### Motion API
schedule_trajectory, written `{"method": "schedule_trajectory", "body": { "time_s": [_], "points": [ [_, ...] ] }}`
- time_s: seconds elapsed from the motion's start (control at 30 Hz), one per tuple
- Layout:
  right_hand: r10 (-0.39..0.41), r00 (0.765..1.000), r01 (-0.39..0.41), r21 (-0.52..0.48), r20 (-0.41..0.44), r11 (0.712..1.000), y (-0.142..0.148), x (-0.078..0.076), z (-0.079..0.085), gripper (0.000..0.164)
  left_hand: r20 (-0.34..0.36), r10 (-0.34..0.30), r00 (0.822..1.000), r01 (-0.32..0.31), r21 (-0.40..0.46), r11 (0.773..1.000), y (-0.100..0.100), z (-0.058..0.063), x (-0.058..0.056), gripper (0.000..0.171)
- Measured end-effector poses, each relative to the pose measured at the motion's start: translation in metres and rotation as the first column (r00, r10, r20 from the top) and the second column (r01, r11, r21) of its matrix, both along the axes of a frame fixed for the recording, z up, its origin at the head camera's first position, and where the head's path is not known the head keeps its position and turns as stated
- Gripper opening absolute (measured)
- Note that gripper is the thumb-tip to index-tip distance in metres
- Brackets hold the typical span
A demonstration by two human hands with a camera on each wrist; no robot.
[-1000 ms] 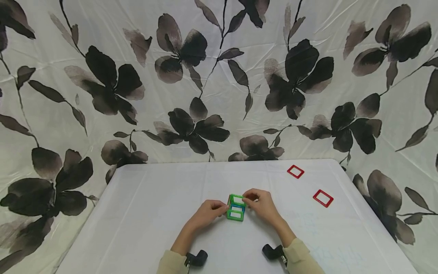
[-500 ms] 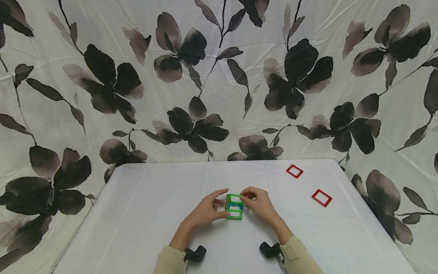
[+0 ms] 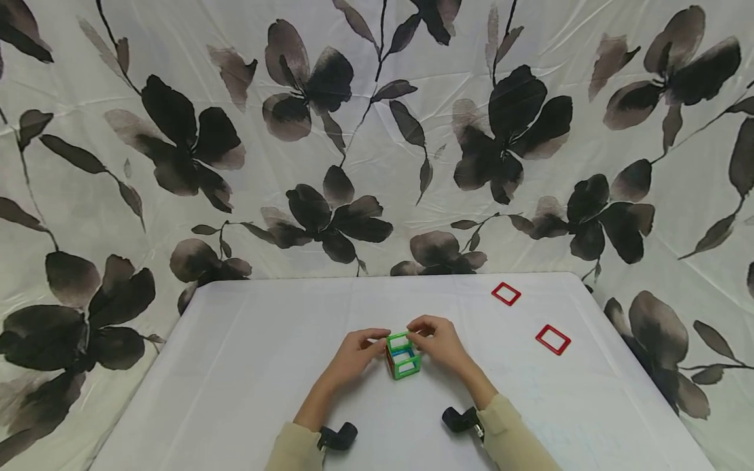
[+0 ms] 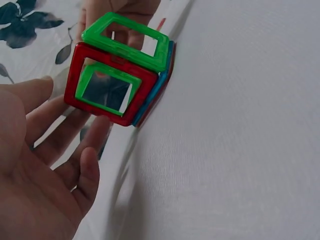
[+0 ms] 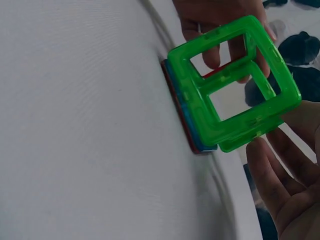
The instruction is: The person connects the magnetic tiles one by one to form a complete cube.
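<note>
Tile box [image 5: 191, 97]: smooth, glossy plastic; green frames translucent, red and blue ones shiny
Loose red frames [image 3: 559, 332], right of the tile box: smooth plastic
Tabletop [image 3: 283, 379], under the tile box: matt, cloth-like, finely ribbed
Floral backdrop [image 3: 365, 150], beyond the tile box: creased cloth, faint sheen
Sleeves [image 3: 512, 432], nearer than the tile box: matt cloth
</note>
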State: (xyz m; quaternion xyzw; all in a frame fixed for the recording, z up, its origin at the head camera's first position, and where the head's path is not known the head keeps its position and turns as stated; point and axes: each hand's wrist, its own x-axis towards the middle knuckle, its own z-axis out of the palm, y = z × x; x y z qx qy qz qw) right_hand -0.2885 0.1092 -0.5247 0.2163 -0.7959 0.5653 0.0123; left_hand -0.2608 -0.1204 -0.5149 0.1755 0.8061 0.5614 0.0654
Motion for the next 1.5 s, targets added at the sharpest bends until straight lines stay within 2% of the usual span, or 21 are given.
{"method": "schedule_trajectory", "body": {
  "time_s": [0.13, 0.2, 0.3, 0.43, 0.6, 0.93, 1.2, 1.33, 1.5],
  "points": [
    [-0.009, 1.000, 0.010, 0.047, -0.023, 0.999, 0.006, 0.000, 0.000, 0.014, 0.000, 0.028, 1.000, -0.028, 0.004, 1.000, 0.000, -0.014, -0.008, 0.034],
    [0.003, 1.000, -0.001, 0.079, -0.030, 0.997, 0.010, 0.003, 0.001, 0.012, 0.010, 0.023, 1.000, -0.024, 0.012, 1.000, 0.002, -0.014, -0.009, 0.034],
    [0.063, 0.998, -0.064, 0.101, 0.005, 0.993, 0.017, 0.008, 0.002, 0.014, 0.026, 0.000, 1.000, -0.001, 0.034, 0.999, 0.004, -0.015, -0.010, 0.035],
    [0.160, 0.985, -0.167, 0.100, 0.070, 0.981, 0.025, 0.015, 0.002, 0.020, 0.055, -0.014, 0.998, 0.011, 0.055, 0.998, 0.005, -0.017, -0.011, 0.036],
    [0.202, 0.973, -0.212, 0.084, 0.114, 0.974, 0.029, 0.018, 0.000, 0.018, 0.087, -0.004, 0.996, -0.001, 0.057, 0.998, 0.004, -0.019, -0.012, 0.032],
    [0.178, 0.976, -0.188, 0.081, 0.124, 0.979, 0.030, 0.019, -0.005, 0.014, 0.116, -0.020, 0.993, 0.025, -0.041, 0.999, -0.006, -0.015, -0.008, 0.030],
    [0.157, 0.981, -0.165, 0.064, 0.114, 0.984, 0.036, 0.019, -0.003, 0.019, 0.122, -0.049, 0.991, 0.053, -0.031, 0.998, -0.009, -0.015, -0.008, 0.027],
    [0.094, 0.991, -0.101, 0.078, 0.096, 0.992, 0.051, 0.017, -0.002, 0.023, 0.116, -0.055, 0.992, 0.060, -0.042, 0.997, -0.011, -0.019, -0.007, 0.027],
    [-0.042, 0.996, 0.031, 0.139, 0.077, 0.990, 0.082, 0.018, 0.000, 0.021, 0.127, -0.064, 0.990, 0.073, -0.060, 0.996, -0.013, -0.023, -0.006, 0.030]
  ]
}}
